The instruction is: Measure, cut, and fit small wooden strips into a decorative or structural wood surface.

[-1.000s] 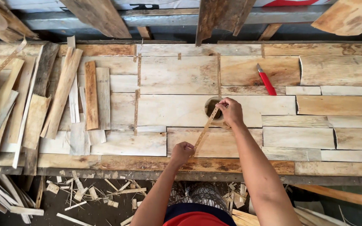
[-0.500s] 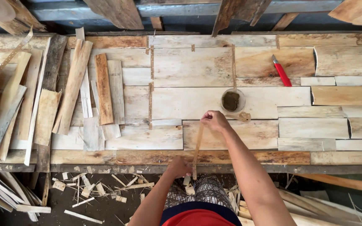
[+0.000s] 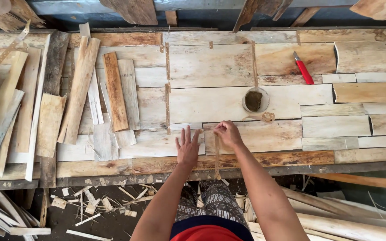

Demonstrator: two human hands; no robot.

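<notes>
Since half a second ago, left hand (image 3: pixel 187 147) has come up flat onto the long table of pale wood veneer sheets (image 3: pixel 211 67), fingers spread. Right hand (image 3: pixel 227 133), grip pinched on a thin tan tape strip (image 3: pixel 217 156), holds it hanging over the table's front edge, near the small round glue cup (image 3: pixel 255 99).

Rough wooden workbench (image 3: pixel 371 156) in daylight, dark dirt floor (image 3: pixel 108 223) with wood scraps below, weathered beams (image 3: pixel 135 9) beyond.
</notes>
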